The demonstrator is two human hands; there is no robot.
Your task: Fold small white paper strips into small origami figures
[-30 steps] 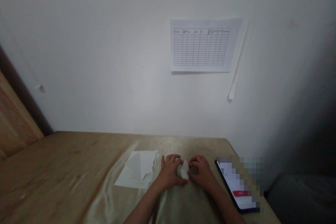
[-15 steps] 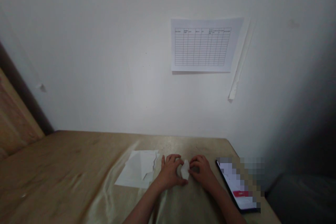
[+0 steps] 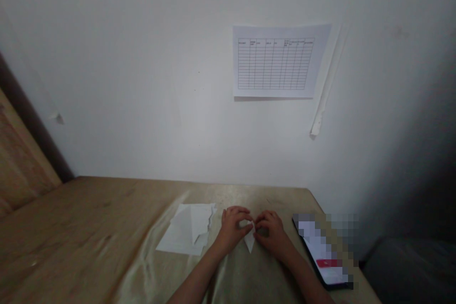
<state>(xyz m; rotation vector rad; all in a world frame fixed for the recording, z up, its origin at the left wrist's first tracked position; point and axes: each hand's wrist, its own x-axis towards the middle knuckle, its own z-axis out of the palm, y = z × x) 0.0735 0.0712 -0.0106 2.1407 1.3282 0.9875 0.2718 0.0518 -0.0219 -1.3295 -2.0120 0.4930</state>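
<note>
A small folded piece of white paper (image 3: 250, 242) lies between my hands, its lower end narrowing to a point toward me. My left hand (image 3: 235, 228) curves round its upper left side, thumb and fingertips closed on the top part. From the right, my right hand (image 3: 271, 229) pinches the upper right edge with bent fingers. The fingertips cover much of the paper's upper end. To the left of my left hand lie white paper sheets (image 3: 181, 228), one with a torn right edge.
A phone (image 3: 322, 256) with a lit screen, partly pixelated, lies at the table's right edge. The brown table (image 3: 107, 218) meets a white wall, where a printed grid sheet (image 3: 272, 64) hangs. A wooden panel (image 3: 24, 161) stands at the left.
My left thumb has moved up from the paper's lower end to its upper part. The paper's pointed lower end now shows, and both hands are closer together at the top.
</note>
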